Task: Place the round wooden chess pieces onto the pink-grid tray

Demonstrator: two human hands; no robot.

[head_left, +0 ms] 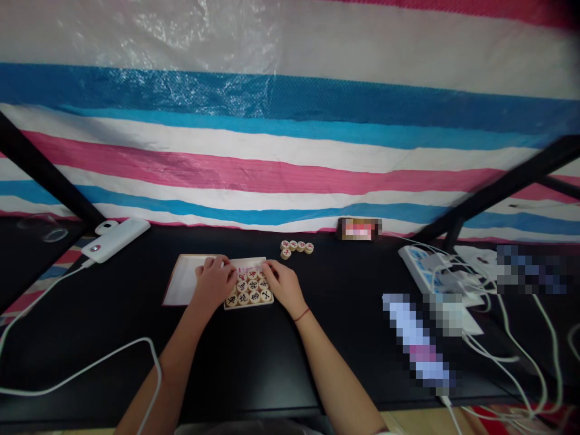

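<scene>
Both hands frame the wooden box (270, 302) of xiangqi pieces (249, 290) mid-table (254, 356): left hand (215, 282) curled over its left edge, right hand (283, 285) against its right. Whether either actually pinches a piece, I can't tell. Five loose pieces (296, 246) sit just behind the box.

Black table (344, 296) — it bears a tray of discs (249, 306), a lid (181, 283), loose discs (296, 246), power bank (116, 240), power strip (419, 266).

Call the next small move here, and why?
Likely move the right hand to the loose pieces beyond the box: it and the left hand rest at the box's sides, the box's far end looks unfilled, and five pieces lie outside on the table.
</scene>
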